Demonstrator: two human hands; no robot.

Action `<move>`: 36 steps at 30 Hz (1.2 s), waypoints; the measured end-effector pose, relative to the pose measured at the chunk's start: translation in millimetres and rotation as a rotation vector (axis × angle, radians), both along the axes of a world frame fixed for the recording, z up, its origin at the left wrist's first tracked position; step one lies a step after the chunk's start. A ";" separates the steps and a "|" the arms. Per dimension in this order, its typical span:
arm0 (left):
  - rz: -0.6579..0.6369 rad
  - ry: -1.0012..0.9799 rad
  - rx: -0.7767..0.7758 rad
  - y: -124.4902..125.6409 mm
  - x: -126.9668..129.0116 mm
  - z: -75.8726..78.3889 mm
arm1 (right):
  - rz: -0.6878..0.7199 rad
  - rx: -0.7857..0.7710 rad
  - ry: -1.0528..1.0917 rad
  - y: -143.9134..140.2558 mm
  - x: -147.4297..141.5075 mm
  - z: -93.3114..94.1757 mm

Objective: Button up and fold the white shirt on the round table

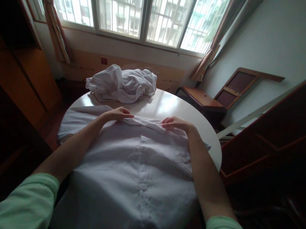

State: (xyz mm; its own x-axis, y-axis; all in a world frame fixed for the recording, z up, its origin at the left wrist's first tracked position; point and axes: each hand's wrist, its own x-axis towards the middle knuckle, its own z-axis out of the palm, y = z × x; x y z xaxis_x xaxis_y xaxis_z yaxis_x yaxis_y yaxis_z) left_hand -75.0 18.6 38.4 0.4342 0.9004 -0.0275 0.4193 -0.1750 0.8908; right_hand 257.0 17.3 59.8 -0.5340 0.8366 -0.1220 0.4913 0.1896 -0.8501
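A white shirt (pixel 134 174) is spread button-side up across the round table (pixel 171 108), its collar (pixel 145 122) at the far end. The collar is pinched by the left hand (pixel 118 114) and the right hand (pixel 175 123), one at each end. A crumpled pile (pixel 123 83) is seen beyond

A room by the window

A crumpled white cloth heap (pixel 123 84) lies at the far side of the round counter (pixel 171 108). Behind it a barred window (pixel 136 4) with curtains (pixel 55 16); a wooden folding chair (pixel 221 92) stands right, dark cabinets (pixel 8 67) left.
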 end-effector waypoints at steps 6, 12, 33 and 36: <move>0.049 -0.133 -0.133 -9.5 -2.5 10.5 | -0.189 0.162 0.128 2.4 0.9 -1.7; 0.138 -0.186 0.032 -16.7 1.7 24.3 | -0.229 0.138 0.180 2.2 -9.6 1.7; 0.200 -0.705 -0.368 0.4 11.1 3.8 | -0.423 -0.358 0.556 2.9 -22.9 -4.7; 0.201 -0.724 -0.426 -1.3 12.8 4.1 | -0.386 -0.387 0.479 0.5 -21.7 -5.7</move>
